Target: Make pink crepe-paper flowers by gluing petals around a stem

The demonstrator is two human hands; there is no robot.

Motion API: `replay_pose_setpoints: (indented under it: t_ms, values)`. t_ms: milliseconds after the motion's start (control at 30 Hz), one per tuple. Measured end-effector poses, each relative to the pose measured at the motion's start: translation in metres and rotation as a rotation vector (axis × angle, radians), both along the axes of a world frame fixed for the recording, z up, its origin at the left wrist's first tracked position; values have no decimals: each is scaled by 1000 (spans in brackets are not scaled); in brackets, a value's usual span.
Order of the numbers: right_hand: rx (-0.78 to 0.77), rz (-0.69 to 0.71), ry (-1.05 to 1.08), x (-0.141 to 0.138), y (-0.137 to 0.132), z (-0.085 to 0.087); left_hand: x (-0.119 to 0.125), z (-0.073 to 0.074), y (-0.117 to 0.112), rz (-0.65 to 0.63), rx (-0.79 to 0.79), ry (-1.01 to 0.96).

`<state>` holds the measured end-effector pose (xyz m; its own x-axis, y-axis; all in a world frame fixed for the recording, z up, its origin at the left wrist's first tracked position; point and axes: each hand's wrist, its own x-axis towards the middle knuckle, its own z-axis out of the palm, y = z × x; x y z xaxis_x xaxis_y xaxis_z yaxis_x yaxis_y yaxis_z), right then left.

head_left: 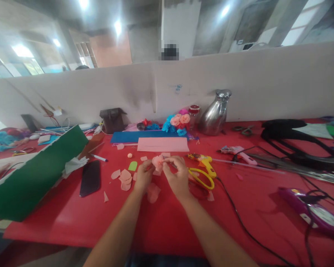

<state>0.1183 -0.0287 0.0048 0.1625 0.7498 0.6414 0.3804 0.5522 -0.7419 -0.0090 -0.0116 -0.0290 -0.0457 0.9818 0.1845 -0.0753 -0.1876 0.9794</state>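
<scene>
Between my two hands, a small pink paper flower is held above the red table. My left hand grips its left side with closed fingers. Thumb and fingertips of my right hand pinch the flower's right edge. Cut pink petals lie in a loose pile left of my left hand, near a light green petal-shaped piece. More pink pieces rest below the hands. Yellow-handled scissors and a yellow glue gun lie just right of my right hand.
Behind the hands lie a folded pink paper strip and a blue sheet. Finished paper flowers and a metal jug stand by the wall. A phone and a green board are left. Black cords cross the right side.
</scene>
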Motion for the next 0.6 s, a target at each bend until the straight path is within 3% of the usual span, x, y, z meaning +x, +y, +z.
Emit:
replay_pose_setpoints:
  t_ms: [200,367,600]
  values:
    - [-43,135,69,1,0,-1,2,7,-4,-145,-28,-143]
    - [-59,168,100,4,0,0,0,7,-3,-152,-40,-146]
    - [-81,268,-16,12,6,6,-7,9,-1,-185,-29,-74]
